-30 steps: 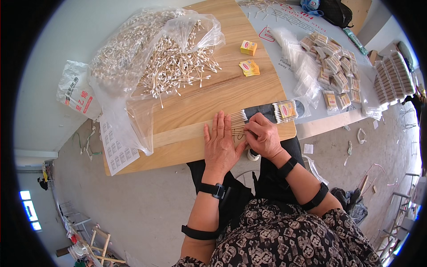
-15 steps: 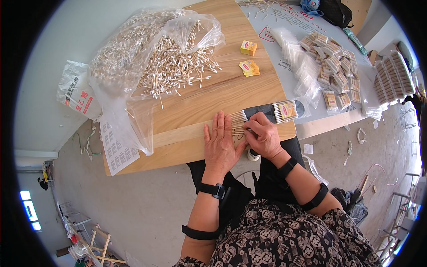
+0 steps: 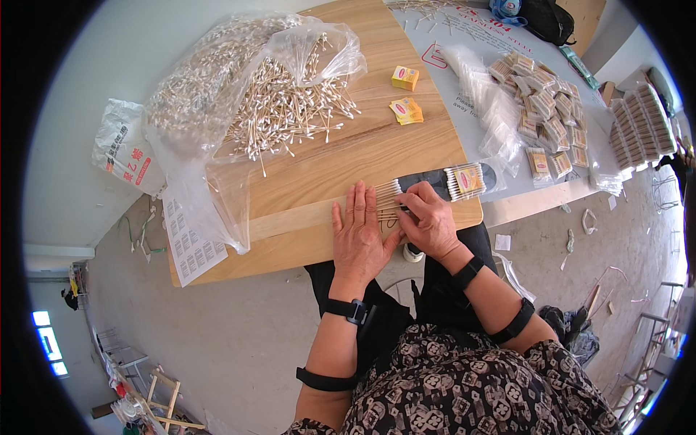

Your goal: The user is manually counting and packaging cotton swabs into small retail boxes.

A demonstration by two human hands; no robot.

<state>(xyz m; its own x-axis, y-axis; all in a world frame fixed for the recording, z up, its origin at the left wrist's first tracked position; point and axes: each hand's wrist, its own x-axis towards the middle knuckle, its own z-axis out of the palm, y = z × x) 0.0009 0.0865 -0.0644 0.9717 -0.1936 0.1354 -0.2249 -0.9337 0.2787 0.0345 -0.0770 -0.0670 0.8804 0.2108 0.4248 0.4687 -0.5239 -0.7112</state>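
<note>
My left hand (image 3: 358, 235) lies flat, palm down, on a row of wooden-stemmed cotton swabs (image 3: 387, 197) at the near edge of the wooden board (image 3: 341, 163). My right hand (image 3: 429, 219) rests beside it with fingers curled over the same row, pinching the swabs' stems. A packed bundle of swabs (image 3: 465, 180) lies just right of my hands. A loose heap of cotton swabs (image 3: 283, 116) spills from a clear plastic bag (image 3: 217, 94) at the board's far left.
Two small yellow boxes (image 3: 405, 77) and a flat yellow pack (image 3: 407, 111) sit on the board. Several packed swab bundles (image 3: 547, 123) and empty clear sleeves (image 3: 486, 101) cover the white table to the right. A white plastic bag (image 3: 125, 148) lies on the floor at left.
</note>
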